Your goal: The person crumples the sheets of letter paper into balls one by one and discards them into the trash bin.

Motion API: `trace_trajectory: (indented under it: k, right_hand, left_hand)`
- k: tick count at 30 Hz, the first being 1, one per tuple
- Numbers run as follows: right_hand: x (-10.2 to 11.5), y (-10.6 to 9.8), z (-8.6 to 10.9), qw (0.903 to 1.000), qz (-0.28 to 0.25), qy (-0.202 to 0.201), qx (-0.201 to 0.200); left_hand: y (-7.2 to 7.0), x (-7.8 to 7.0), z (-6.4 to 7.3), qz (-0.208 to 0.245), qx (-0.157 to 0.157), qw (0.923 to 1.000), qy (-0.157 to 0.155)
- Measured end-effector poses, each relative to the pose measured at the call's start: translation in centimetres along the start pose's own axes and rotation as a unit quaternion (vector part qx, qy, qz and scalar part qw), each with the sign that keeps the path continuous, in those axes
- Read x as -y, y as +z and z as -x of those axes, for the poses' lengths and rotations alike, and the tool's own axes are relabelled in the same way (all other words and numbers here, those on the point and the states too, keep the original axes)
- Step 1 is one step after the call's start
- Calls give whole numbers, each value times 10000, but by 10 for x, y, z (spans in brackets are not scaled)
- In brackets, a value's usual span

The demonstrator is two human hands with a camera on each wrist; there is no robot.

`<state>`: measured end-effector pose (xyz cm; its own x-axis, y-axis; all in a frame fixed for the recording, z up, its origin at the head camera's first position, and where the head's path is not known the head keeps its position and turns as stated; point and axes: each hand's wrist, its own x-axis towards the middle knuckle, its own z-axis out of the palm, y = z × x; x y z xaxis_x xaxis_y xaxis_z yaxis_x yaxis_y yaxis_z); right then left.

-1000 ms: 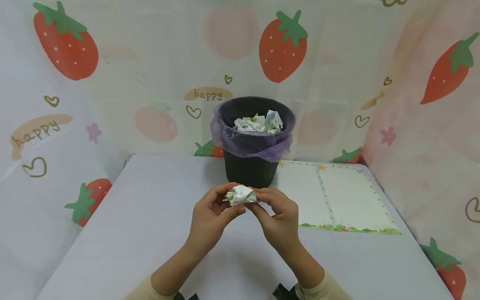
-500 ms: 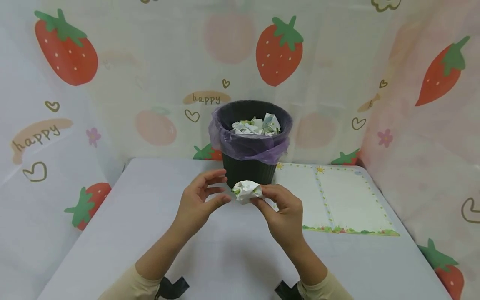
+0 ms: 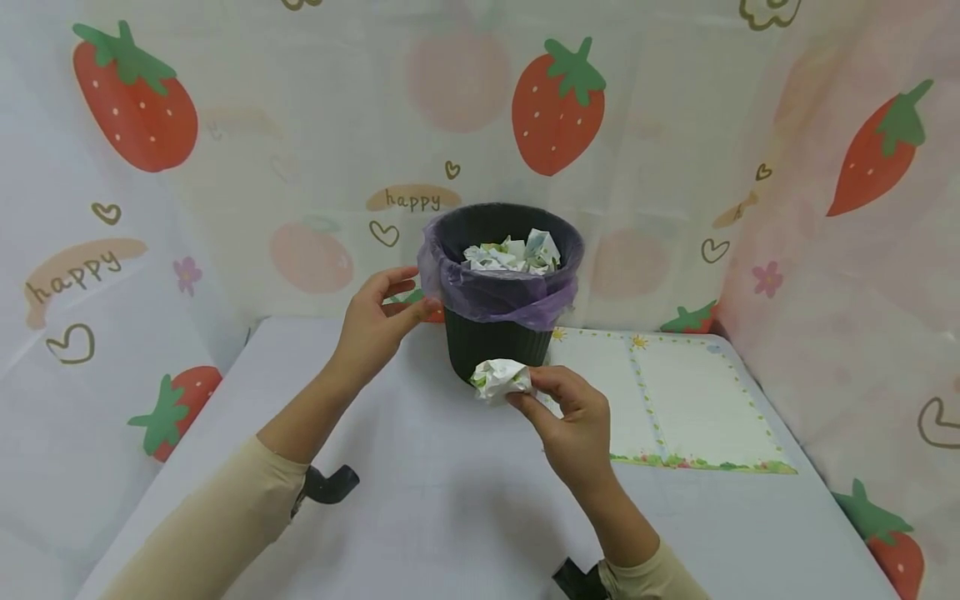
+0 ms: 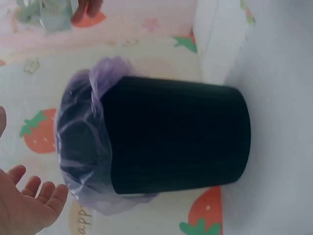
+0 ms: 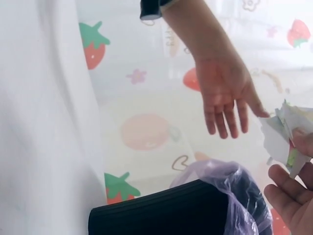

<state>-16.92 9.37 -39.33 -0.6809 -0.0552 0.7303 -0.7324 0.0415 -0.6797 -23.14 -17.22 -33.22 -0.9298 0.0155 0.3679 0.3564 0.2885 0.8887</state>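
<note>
My right hand (image 3: 577,425) pinches a crumpled ball of white and green printed paper (image 3: 498,379) between thumb and fingers, in front of the trash can. In the right wrist view the crumpled paper (image 5: 288,132) shows at the right edge. Beside the left rim of the black trash can (image 3: 498,337), my left hand (image 3: 375,329) reaches with its fingers loosely extended and holds nothing. A purple plastic bag (image 3: 517,300) lines the can and folds over its rim. Several crumpled papers (image 3: 513,254) lie inside it. The left wrist view shows the left hand (image 4: 29,203) near the bag's edge.
Two white sheets with printed borders (image 3: 697,400) lie on the table (image 3: 420,500) to the right of the can. Strawberry-printed cloth (image 3: 330,108) walls off the back and both sides.
My left hand has let go of the paper ball and moved up and left to the can's rim. The right hand keeps hold of the paper ball and has shifted slightly right.
</note>
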Motion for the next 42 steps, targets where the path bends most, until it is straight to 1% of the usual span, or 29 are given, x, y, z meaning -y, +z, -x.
trace_trajectory:
  k: [2, 7, 11, 14, 18, 23, 28, 31, 35, 38, 42]
  right_hand:
    - [0, -1, -1, 10000, -46, 11, 8]
    - [0, -2, -2, 9998, -186, 39, 23]
    - [-1, -3, -3, 9998, -137, 122, 26]
    - [-1, -4, -3, 9999, -97, 141, 19]
    - [-1, -6, -5, 9998, -113, 147, 4]
    - [-3, -8, -6, 9999, -49, 144, -6]
    - [-6, -10, -7, 9999, 30, 137, -17]
    - [-7, -11, -10, 9999, 54, 153, -28]
    - [-5, -14, -13, 9996, 95, 254, -52]
    - [-4, -19, -17, 9994, 129, 295, -89]
    - [-1, -27, -29, 9997, 139, 154, -118]
  left_hand:
    - [-1, 1, -11, -166, -25, 9998, -98]
    - [-1, 8, -42, -558, -22, 9982, -229]
    - [-1, 13, -64, -702, 64, 9971, -281]
    - [-1, 15, -78, -889, 170, 9955, -275]
    - [-1, 18, -91, -1159, 348, 9922, -299]
    - [2, 21, -101, -1244, 573, 9902, -279]
    - [10, 26, -107, -1199, 747, 9900, -14]
    - [13, 29, -108, -1220, 767, 9895, 94]
    - [16, 30, -108, -1281, 705, 9892, 94]
    - [17, 30, -107, -1201, 710, 9901, 164]
    - [18, 29, -106, -1099, 805, 9903, 258]
